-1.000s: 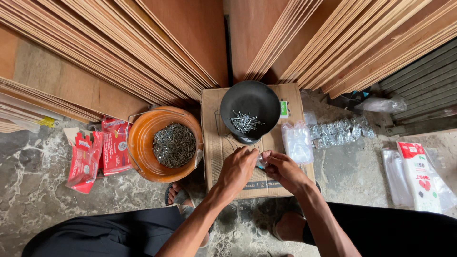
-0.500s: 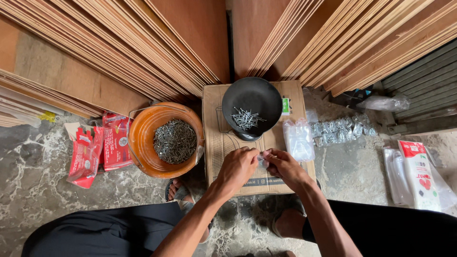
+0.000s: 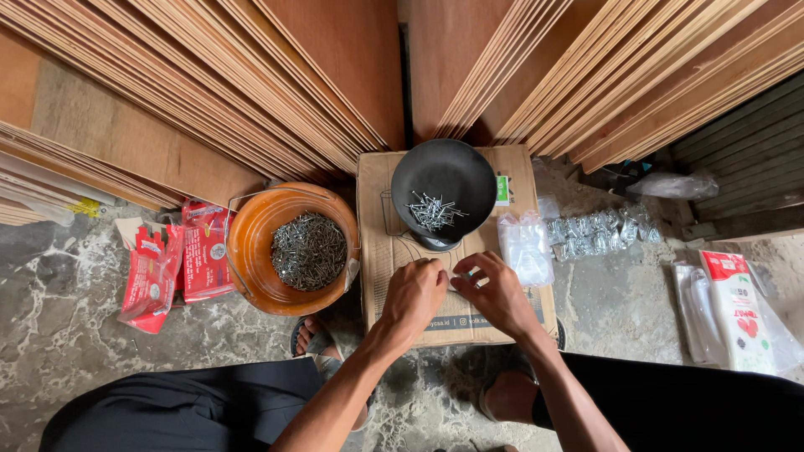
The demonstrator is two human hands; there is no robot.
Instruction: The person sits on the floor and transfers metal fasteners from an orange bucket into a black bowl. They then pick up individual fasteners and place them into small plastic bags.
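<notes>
My left hand (image 3: 416, 295) and my right hand (image 3: 498, 293) meet over the front of a cardboard box (image 3: 381, 251). Their fingertips pinch a small clear plastic bag (image 3: 455, 275), which is mostly hidden by the fingers. Just beyond the hands a black round pan (image 3: 402, 180) stands on the box with a small heap of nails (image 3: 431, 211) in it. An orange bucket (image 3: 247, 243) left of the box holds many more nails (image 3: 308, 249).
A pile of empty clear bags (image 3: 525, 243) lies on the box's right edge, with filled bags of nails (image 3: 599, 228) on the floor beyond. Red packets (image 3: 151, 276) lie left, white packets (image 3: 737, 305) right. Leaning plywood sheets (image 3: 251, 84) wall off the back.
Both hands have stayed together over the box, shifting slightly away from me. The right hand's fingers have spread a little around the small bag.
</notes>
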